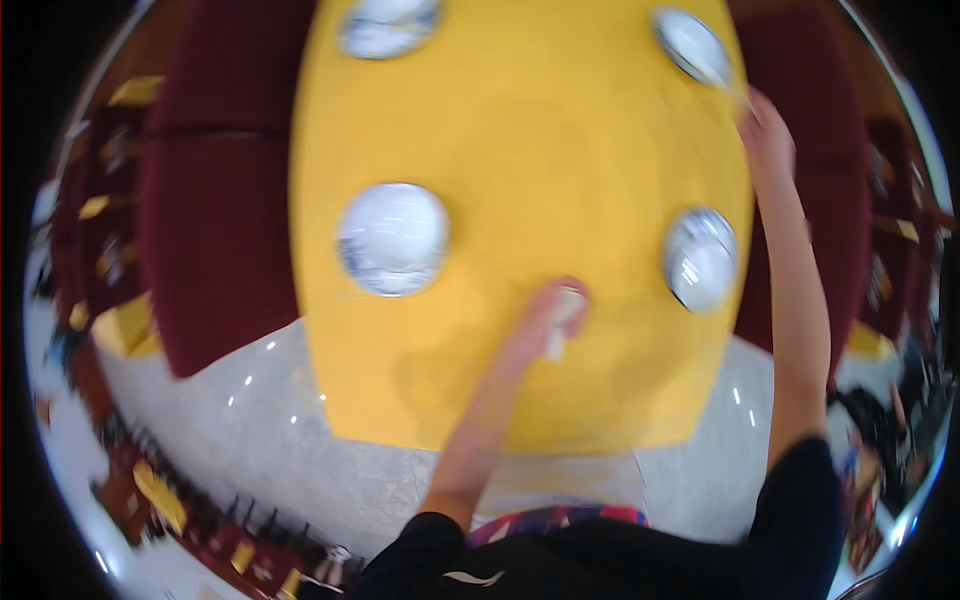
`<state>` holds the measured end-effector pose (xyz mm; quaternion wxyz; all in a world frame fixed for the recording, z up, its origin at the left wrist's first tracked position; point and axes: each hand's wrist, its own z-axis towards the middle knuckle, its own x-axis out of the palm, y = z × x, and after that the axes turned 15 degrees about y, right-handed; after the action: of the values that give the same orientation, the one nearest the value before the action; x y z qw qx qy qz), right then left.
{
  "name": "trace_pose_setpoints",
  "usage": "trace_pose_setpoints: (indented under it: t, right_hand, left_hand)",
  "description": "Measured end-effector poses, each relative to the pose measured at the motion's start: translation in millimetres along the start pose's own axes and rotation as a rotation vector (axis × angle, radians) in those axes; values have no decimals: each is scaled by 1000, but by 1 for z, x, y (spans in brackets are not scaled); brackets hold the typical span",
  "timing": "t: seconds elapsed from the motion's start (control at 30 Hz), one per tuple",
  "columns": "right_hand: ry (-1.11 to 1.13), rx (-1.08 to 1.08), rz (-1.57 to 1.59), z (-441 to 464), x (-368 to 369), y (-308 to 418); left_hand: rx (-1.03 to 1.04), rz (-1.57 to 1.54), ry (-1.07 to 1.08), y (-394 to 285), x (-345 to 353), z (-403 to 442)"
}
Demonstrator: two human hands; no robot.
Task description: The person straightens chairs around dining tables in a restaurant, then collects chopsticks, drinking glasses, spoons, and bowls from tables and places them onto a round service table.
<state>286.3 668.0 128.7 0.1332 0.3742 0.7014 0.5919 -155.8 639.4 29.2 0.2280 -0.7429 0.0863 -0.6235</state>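
My left hand [565,305] is closed over the near middle of the yellow tablecloth [520,200]. A small white object [556,345] sticks out of its fingers; blur hides its exact kind. At the table's right edge, my right hand [768,135] has its fingers pinched together. A thin pale piece [742,95] shows at its fingertips, beside the rim of the far right blue-and-white dish [692,46]; I cannot tell whether they touch. Nearer on that side lies another blue-and-white dish setting [702,260].
On the left of the table stand a near blue-and-white dish setting [395,238] and a far one [390,25]. Dark red bench seats [220,230] run along both long sides. Grey tiled floor [270,420] surrounds the near end; other dark red and yellow tables [240,555] appear at the edges.
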Motion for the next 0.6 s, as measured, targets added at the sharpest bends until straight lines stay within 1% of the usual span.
trace_pose_setpoints:
  t: [0.03,0.07,0.1,0.13,0.17,0.2,0.23,0.27,0.3,0.33,0.4,0.43,0.47,0.5,0.53,0.6]
  right_hand:
    - [146,-42,143,-27,-14,-21]
    - [35,-110,115,-92,55,-10]
    - [87,-41,61,-142,64,-25]
    - [301,-76,-49,-188,57,-55]
    - [300,20,48,-231,74,-71]
    - [89,135,64,-270,117,-63]
    - [113,149,56,-301,126,-75]
    - [152,191,38,-324,129,-83]
    - [134,205,-44,-341,143,-77]
    - [130,212,-43,-349,150,-81]
    - [140,182,-164,-367,158,-84]
    - [203,189,-170,-370,155,-94]
    - [198,187,-177,-372,155,-97]
    - [250,255,-231,-372,159,-99]
    - [303,324,-282,-372,164,-100]
    - [347,367,-321,-376,175,-103]
  left_hand:
    - [106,-68,-38,-1,12,12]
    - [219,-144,-105,1,17,24]
    - [319,-245,-157,-2,19,33]
    - [348,-214,-154,-16,23,34]
    - [406,-228,-199,-23,33,39]
    - [454,-253,-245,-27,39,40]
    - [453,-254,-250,-29,38,40]
    - [433,-153,-231,-31,35,40]
    - [412,-52,-210,-31,34,41]
    - [406,-54,-215,-31,36,40]
    - [267,13,-384,-30,45,32]
    - [265,13,-381,-29,44,27]
    - [195,-94,-360,-25,43,18]
    - [124,-205,-336,-21,41,11]
    - [124,-213,-330,-19,38,3]
    - [231,-293,-332,-20,33,-15]
